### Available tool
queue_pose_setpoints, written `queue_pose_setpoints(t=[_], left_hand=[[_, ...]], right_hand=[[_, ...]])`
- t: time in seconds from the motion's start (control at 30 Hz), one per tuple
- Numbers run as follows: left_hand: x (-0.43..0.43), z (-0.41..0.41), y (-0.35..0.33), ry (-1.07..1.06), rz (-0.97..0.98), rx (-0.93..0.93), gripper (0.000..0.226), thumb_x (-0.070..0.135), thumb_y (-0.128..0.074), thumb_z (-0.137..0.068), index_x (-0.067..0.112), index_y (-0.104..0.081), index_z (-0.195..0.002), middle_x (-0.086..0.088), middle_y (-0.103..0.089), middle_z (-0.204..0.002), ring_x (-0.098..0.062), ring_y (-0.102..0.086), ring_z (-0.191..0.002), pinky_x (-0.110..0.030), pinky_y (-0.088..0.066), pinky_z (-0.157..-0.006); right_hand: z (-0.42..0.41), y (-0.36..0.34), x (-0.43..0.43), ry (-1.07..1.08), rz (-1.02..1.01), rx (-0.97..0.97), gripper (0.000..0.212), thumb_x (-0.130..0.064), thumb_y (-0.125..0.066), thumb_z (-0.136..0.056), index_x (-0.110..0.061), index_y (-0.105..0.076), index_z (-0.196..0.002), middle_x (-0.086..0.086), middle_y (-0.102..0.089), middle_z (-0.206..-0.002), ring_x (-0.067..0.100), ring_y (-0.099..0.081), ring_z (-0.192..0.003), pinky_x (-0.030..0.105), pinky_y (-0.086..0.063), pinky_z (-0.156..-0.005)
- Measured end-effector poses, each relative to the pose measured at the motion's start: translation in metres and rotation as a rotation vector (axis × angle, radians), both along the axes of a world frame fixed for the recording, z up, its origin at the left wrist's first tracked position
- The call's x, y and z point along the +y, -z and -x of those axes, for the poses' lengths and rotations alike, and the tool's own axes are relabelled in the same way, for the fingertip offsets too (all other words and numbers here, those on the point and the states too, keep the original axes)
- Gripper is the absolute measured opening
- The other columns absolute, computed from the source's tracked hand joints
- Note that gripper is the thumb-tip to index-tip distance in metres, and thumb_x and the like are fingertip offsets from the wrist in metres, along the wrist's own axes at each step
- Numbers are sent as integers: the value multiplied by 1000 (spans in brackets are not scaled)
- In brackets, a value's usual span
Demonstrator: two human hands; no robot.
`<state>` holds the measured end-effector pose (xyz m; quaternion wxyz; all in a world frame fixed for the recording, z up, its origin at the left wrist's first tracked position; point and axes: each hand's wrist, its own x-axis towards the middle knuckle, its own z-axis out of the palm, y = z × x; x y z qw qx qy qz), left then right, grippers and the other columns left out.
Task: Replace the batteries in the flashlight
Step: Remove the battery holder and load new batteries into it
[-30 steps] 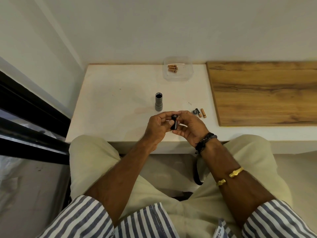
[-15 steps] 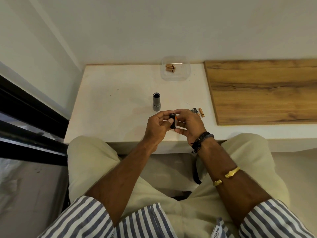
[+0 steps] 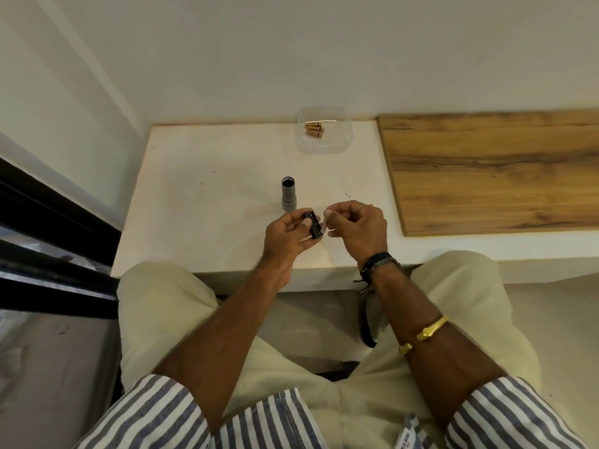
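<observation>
Here, both hands meet just above the near edge of the white surface. The left hand grips a short black battery holder, its fingers curled round the holder's left side and the thumb lying along the top, so the piece stands roughly on end, tilted a little. The right hand sits just beside it, fingers curled inward with the thumb and forefinger drawn together close to the holder's right side. Whether they pinch a battery or only touch each other cannot be told, since the fingertips hide the spot.

The grey flashlight body stands upright on the surface just beyond the left hand, its dark open end facing up, apart from both hands. Farther back, near the wall, a clear plastic container rests on the surface with a few copper-coloured batteries lying on their sides in its left part. A wooden board lies flat to the right of the container and covers that side of the surface.

The right wrist wears a black braided wristband, and a gold bangle sits farther up that forearm. Blue-and-white striped sleeves and pale beige trousers fill the bottom of the view.
</observation>
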<state>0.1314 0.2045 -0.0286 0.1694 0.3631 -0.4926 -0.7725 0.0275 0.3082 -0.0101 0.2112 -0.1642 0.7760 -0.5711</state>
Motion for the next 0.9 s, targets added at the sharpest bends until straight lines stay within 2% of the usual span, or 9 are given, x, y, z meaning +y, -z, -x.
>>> queue_pose_setpoints(t=[0.1, 0.2, 0.27, 0.33, 0.4, 0.5, 0.6, 0.73, 0.9], left_hand=[[-6, 1, -1, -34, -97, 23, 27, 4, -56, -98, 0, -60, -125, -19, -70, -118, -31, -72, -103, -48, -57, -91], [-7, 1, -1, -48, -206, 49, 28, 2, -54, -99, -1, -58, -127, -21, -69, -119, -33, -70, -106, -49, -56, -93], [-6, 1, -1, -38, -270, 71, 28, 0, -51, -100, -3, -56, -128, -24, -67, -122, -34, -69, -109, -49, -55, -94], [-6, 1, -1, -30, -314, 89, 28, -1, -49, -101, -5, -54, -128, -26, -65, -124, -35, -68, -111, -48, -54, -95], [-6, 1, -1, -30, -344, 102, 27, -1, -48, -102, -5, -53, -128, -27, -64, -125, -35, -67, -112, -47, -54, -96], [-6, 1, -1, -21, -365, 116, 29, 0, -46, -102, -5, -52, -130, -27, -63, -126, -35, -66, -114, -45, -55, -96], [-6, -1, -1, -18, -380, 124, 30, 0, -47, -102, -5, -51, -131, -27, -64, -126, -35, -66, -114, -43, -56, -94], [-4, -1, -4, 5, -368, 114, 26, 0, -46, -102, -2, -55, -127, -25, -65, -125, -35, -66, -115, -43, -55, -97], [-6, -1, -12, 5, -359, 141, 28, 1, -47, -102, -2, -54, -128, -24, -65, -125, -33, -66, -115, -44, -52, -100]], right_hand=[[10, -3, 5, 146, 93, -97, 3, -10, -74, -87, -11, -76, -89, 11, -77, -80, 26, -76, -74, 37, -65, -69], [27, -3, 16, 313, 181, -225, 13, 1, -73, -81, -11, -74, -84, 19, -73, -81, 35, -75, -78, 42, -64, -74], [39, 3, 23, 413, 162, -222, 15, -1, -76, -75, -15, -75, -78, 15, -75, -80, 37, -76, -82, 45, -65, -76], [48, 12, 30, 504, 97, -180, 14, -7, -81, -68, -18, -76, -74, 11, -77, -79, 34, -76, -81, 46, -65, -77], [53, 19, 33, 552, -16, -115, 14, -9, -83, -71, -17, -78, -80, 4, -77, -81, 22, -75, -78, 40, -65, -78], [55, 25, 34, 545, -160, 15, 13, -9, -78, -80, -12, -80, -93, 1, -76, -87, 13, -68, -77, 30, -61, -77], [53, 30, 32, 503, -271, 111, 12, -13, -78, -84, -12, -80, -96, 4, -77, -91, 16, -68, -81, 30, -59, -78], [52, 36, 32, 468, -378, 122, 11, -16, -77, -86, -14, -80, -96, 4, -78, -95, 22, -70, -87, 34, -58, -81], [53, 37, 31, 423, -437, 133, 14, -17, -75, -88, -16, -80, -101, 3, -78, -101, 23, -69, -93, 30, -53, -81]])
